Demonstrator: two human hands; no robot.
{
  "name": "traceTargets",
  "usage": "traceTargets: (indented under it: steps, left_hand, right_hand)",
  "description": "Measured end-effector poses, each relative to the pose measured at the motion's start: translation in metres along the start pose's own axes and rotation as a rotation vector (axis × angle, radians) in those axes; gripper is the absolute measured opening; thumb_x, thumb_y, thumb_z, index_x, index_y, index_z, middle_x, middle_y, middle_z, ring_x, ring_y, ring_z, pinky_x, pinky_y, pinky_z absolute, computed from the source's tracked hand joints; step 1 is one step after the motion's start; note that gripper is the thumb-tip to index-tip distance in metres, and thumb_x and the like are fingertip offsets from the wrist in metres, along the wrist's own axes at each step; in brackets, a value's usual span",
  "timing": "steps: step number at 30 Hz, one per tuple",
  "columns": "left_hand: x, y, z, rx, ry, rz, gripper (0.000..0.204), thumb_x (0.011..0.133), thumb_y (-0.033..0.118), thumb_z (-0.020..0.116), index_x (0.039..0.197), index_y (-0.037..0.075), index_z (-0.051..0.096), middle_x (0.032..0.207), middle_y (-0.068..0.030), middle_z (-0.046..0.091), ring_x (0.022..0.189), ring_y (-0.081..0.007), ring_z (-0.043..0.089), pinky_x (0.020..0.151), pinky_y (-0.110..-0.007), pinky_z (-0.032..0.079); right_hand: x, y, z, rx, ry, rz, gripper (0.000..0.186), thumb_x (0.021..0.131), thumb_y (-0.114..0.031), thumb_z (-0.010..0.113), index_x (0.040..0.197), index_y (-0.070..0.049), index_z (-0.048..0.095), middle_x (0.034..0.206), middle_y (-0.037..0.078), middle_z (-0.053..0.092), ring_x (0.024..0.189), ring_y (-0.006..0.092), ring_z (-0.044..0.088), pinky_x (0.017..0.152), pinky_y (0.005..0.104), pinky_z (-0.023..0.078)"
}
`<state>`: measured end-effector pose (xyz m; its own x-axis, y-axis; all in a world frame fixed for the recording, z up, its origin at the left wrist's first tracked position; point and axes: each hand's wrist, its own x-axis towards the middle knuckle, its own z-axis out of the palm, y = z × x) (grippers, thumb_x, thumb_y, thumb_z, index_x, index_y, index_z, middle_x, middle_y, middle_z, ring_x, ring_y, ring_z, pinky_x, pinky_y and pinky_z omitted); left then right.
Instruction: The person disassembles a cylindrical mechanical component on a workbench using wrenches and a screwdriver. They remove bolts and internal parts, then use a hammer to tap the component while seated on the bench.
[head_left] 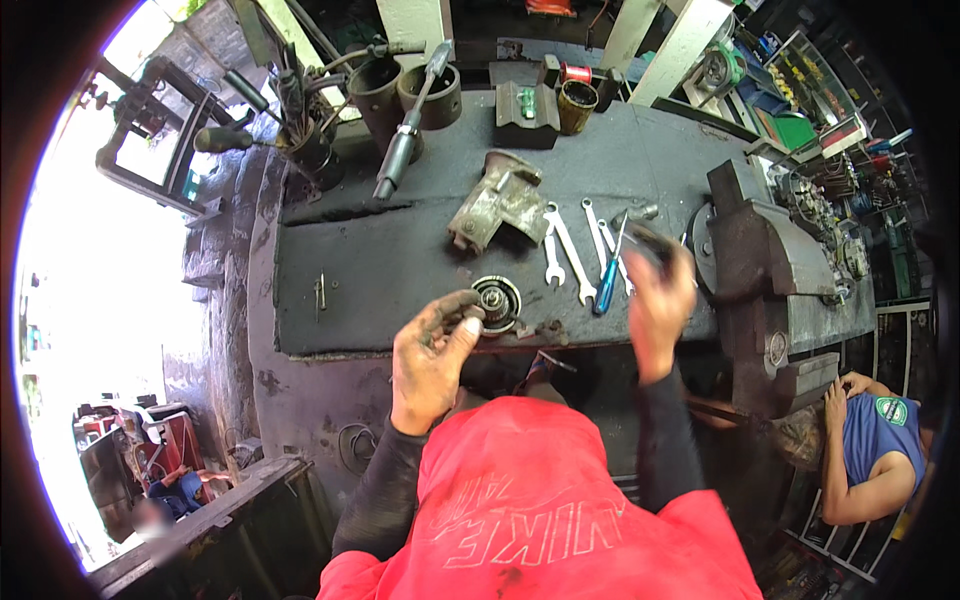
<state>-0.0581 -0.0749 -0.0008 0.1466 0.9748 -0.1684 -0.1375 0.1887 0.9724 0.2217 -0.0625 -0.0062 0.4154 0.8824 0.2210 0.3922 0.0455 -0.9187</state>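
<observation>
Near the front edge of the workbench, my left hand (pixel 432 362) is closed on the side of a round metal part (pixel 497 304), dark ringed with a pale rim and a small hub in its middle. My right hand (pixel 660 305) is raised to the right of it, its fingers smeared by motion. Beside that hand lies a screwdriver (pixel 607 284) with a blue handle, next to several wrenches (pixel 571 250). Beyond the round part rests a grey cast metal housing (pixel 497 205). Small dark pieces (pixel 546 331) sit at the bench edge.
A heavy bench vise (pixel 765 250) stands on the right. Metal cylinders (pixel 375 95), a long metal shaft (pixel 400 150) and a tool holder (pixel 312 155) stand at the back left. A dark block (pixel 527 125) sits behind the housing. Another person (pixel 870 440) is at the far right.
</observation>
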Motion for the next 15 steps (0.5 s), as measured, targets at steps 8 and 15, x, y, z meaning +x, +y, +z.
traceTargets:
  steps: [8, 15]
  left_hand:
    - [-0.012, -0.020, -0.047, 0.040, 0.153, -0.072, 0.033, 0.105, 0.014, 0.068, 0.132, -0.006, 0.067, 0.114, -0.0108, 0.075, 0.098, -0.0140, 0.070, 0.089, -0.030, 0.058]
    - [-0.039, -0.030, -0.045, -0.370, -0.069, -0.232, 0.050, 0.106, 0.019, 0.067, 0.144, -0.010, 0.053, 0.125, -0.0174, 0.073, 0.103, -0.0232, 0.074, 0.085, -0.033, 0.061]
  right_hand:
    - [-0.029, 0.014, -0.002, -0.030, -0.174, 0.211, 0.060, 0.082, -0.042, 0.092, 0.112, 0.004, 0.069, 0.099, 0.015, 0.075, 0.087, 0.0212, 0.069, 0.079, 0.0376, 0.056]
    - [-0.091, -0.049, 0.073, -0.290, -0.625, -0.441, 0.078, 0.079, -0.040, 0.091, 0.136, 0.002, 0.057, 0.127, 0.025, 0.059, 0.117, 0.0434, 0.062, 0.100, 0.0477, 0.053]
